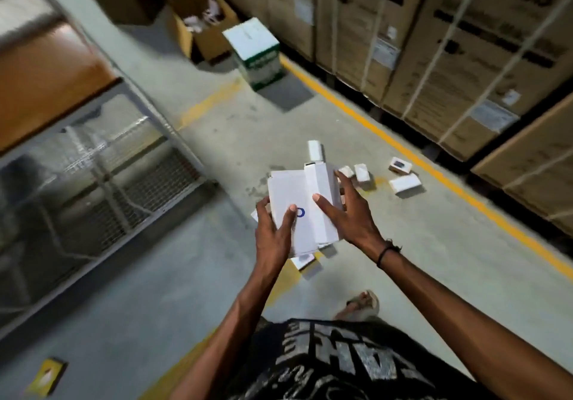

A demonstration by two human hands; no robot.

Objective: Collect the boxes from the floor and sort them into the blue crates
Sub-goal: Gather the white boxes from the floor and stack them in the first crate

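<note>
A person's left hand (276,229) and right hand (344,213) grip a stack of white boxes (302,207) above a concrete floor (155,275), fingers curled over its top and edges. More small white boxes (403,182) lie scattered on the floor at two o'clock from the stack. At twelve o'clock an open cardboard carton (201,27) holds what may be pale packets, blurred. Strapped cartons (465,58) line a yellow floor stripe (403,151) at the right
</note>
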